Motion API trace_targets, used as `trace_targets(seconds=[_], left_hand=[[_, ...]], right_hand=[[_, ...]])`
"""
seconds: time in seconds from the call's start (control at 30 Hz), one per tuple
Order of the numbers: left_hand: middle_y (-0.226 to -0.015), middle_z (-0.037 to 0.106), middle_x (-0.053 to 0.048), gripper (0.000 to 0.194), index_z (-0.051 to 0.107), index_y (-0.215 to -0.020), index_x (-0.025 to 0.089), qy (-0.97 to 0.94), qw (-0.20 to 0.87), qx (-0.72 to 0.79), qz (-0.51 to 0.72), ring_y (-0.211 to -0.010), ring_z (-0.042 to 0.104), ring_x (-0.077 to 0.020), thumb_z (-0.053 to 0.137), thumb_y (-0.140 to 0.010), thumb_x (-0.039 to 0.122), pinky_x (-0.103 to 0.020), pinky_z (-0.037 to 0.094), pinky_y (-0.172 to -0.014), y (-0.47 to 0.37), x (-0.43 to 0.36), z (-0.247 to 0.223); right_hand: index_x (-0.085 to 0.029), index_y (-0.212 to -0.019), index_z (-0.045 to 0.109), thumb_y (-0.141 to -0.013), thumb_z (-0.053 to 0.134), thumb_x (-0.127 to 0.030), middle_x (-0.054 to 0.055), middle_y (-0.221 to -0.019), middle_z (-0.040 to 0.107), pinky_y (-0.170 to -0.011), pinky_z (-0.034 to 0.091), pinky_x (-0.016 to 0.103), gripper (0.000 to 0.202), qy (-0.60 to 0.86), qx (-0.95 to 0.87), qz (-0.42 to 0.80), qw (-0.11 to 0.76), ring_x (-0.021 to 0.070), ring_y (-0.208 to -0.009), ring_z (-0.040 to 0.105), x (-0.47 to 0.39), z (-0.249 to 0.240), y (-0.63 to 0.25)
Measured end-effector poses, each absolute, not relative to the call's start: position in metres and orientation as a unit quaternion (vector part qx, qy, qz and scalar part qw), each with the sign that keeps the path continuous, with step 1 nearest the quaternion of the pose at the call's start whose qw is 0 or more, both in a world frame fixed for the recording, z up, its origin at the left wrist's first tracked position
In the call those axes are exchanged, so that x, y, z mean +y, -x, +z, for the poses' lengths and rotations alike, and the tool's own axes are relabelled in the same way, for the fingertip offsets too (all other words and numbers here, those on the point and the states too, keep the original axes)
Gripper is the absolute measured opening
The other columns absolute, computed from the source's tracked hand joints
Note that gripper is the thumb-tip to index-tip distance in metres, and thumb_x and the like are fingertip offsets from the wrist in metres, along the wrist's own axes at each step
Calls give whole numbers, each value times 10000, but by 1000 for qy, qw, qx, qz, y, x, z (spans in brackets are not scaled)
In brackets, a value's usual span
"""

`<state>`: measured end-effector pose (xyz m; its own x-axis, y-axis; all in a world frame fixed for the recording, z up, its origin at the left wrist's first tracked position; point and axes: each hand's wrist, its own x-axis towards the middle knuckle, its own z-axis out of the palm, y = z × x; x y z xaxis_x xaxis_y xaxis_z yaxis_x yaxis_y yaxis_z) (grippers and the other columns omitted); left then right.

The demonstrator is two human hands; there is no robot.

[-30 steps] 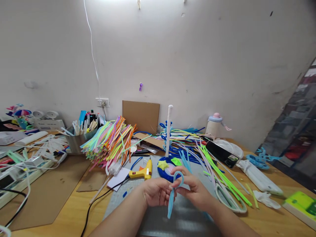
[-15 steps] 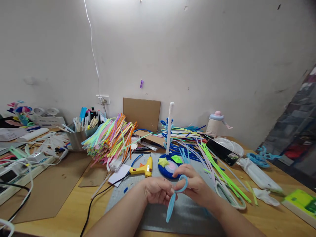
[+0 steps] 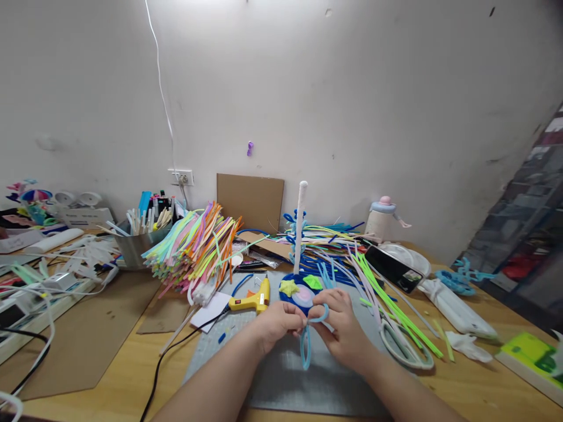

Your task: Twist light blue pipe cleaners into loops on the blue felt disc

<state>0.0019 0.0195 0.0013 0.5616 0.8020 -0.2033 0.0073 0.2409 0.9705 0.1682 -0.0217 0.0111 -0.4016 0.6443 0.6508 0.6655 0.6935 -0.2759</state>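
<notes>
Between my two hands is a light blue pipe cleaner (image 3: 305, 350) bent into loops, one hanging down and one curling up by the right fingers. My left hand (image 3: 281, 325) pinches it where the loops meet. The fingers of my right hand (image 3: 338, 328) close on the upper loop, close to the left fingertips. Just beyond the hands stands a round dark blue base (image 3: 288, 299) bearing a yellow star (image 3: 289, 287), a green star (image 3: 313, 282) and a pale pink disc. A white fuzzy post (image 3: 299, 228) rises upright behind it, with blue curled pieces alongside.
A yellow glue gun (image 3: 250, 298) lies left of the base on the grey mat (image 3: 281, 387), its black cord running forward. Scissors (image 3: 407, 346) and green pipe cleaners (image 3: 402, 310) lie to the right. A large pipe cleaner bundle (image 3: 193, 252) and a phone (image 3: 393, 268) sit farther back.
Both hands have risen slightly and drawn closer together. The hanging part of the light blue pipe cleaner has turned and now shows as an open loop. The view has shifted slightly.
</notes>
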Motion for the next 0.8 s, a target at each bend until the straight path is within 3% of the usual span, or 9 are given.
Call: trace_targets(seconds=[0.23,0.43,0.57,0.67,0.8], left_hand=[[-535,513,25,54,543,-594,137,-649,487,437,387,-507,432,-90,567,-596,185,-214,309,-504,-13,15,-4],[-673,562,-15,39,531,-642,170,-778,160,458,399,-684,497,-154,506,-661,145,-261,353,-632,-13,3,3],[-723,567,-43,57,523,-661,171,-823,54,421,377,-747,499,-184,487,-676,129,-300,351,-696,-15,2,3],[-691,568,-37,52,526,-632,171,-791,115,455,394,-717,507,-178,496,-671,153,-290,359,-669,-15,8,1],[-554,526,9,20,525,-594,157,-650,396,503,410,-536,470,-117,525,-611,168,-226,348,-526,-9,23,0]], right_hand=[[-204,-772,583,-759,512,-180,59,-930,502,-841,296,438,76,491,-747,-36,447,236,-914,470,-21,-4,-156],[-177,-710,600,-718,553,-210,71,-900,498,-791,390,363,58,520,-661,145,521,233,-905,500,-10,-17,-146],[-162,-623,619,-681,587,-257,73,-856,521,-742,434,339,116,542,-582,263,547,228,-838,534,0,-27,-145],[-166,-651,643,-689,597,-294,66,-817,549,-759,439,342,142,527,-585,291,543,227,-838,543,2,-24,-148],[-203,-823,662,-750,562,-270,70,-970,544,-878,388,362,141,472,-685,221,509,221,-969,506,-5,-7,-157]])
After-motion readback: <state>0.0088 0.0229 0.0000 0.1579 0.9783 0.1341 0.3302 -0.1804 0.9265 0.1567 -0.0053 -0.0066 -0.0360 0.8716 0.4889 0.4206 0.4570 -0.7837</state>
